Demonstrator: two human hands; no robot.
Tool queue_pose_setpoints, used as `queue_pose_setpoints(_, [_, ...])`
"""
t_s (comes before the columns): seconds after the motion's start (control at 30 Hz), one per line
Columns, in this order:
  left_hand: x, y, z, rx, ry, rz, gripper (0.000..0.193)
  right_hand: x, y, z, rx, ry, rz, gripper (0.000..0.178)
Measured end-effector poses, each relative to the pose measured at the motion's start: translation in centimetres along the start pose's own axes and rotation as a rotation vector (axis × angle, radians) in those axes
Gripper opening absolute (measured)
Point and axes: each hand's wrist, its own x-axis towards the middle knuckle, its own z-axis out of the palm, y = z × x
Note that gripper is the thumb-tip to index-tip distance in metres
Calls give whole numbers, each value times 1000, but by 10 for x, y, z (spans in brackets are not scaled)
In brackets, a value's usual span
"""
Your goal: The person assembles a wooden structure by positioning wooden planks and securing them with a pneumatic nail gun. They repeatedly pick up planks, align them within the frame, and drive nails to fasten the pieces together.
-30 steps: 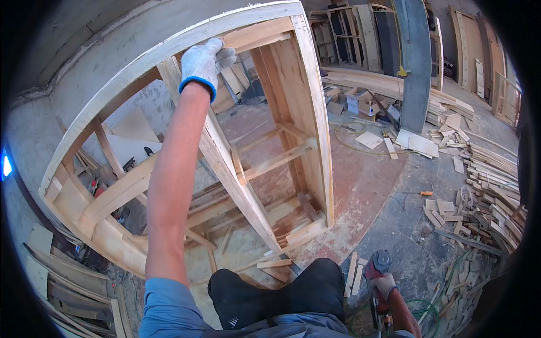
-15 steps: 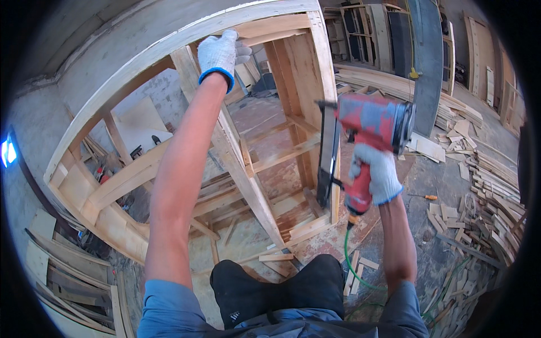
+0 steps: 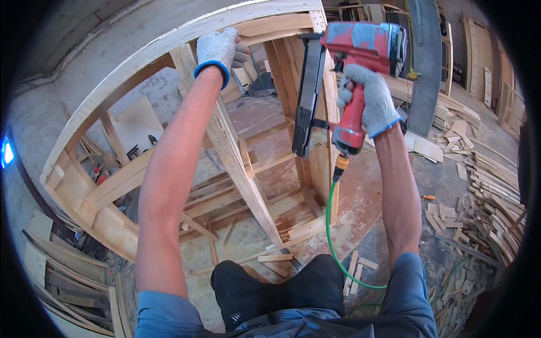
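Observation:
My right hand (image 3: 369, 98), in a white knit glove with a blue cuff, is closed round the handle of a red air nail gun (image 3: 360, 53). The gun is raised beside the upper right corner of a wooden frame (image 3: 248, 183), its long black magazine slanting down along the frame's right post. A green air hose (image 3: 330, 225) hangs from the handle's lower end. In a matching glove, my left hand (image 3: 217, 50) grips the frame's top, where an upright meets the curved rail (image 3: 158, 42). Its fingers curl round the wood and are partly hidden.
Scrap wood and long strips (image 3: 490, 197) lie heaped on the right. A grey metal post (image 3: 424, 73) stands behind the gun. Curved wooden pieces (image 3: 73, 281) are stacked at lower left. An orange-handled tool (image 3: 429, 197) lies on the floor, with short offcuts (image 3: 354, 273) near my knees.
My right hand has lifted the nail gun up and slightly left, toward the frame's top, drawing the green hose up with it. My left hand stays at the frame's top.

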Motion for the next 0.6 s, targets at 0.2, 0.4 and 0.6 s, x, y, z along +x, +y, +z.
queue_pose_setpoints(0.2, [2, -2, -4, 45, 3, 23, 38, 9, -22, 14, 0, -19, -52, 11])
queue_pose_setpoints(0.4, [-13, 14, -12, 578, -95, 138, 41, 11, -15, 10, 22, -26, -55, 11])
queue_pose_setpoints(0.6, [2, 22, -20, 1411, 374, 1253, 71, 7, -8, 15, 65, 3, -67, 11])
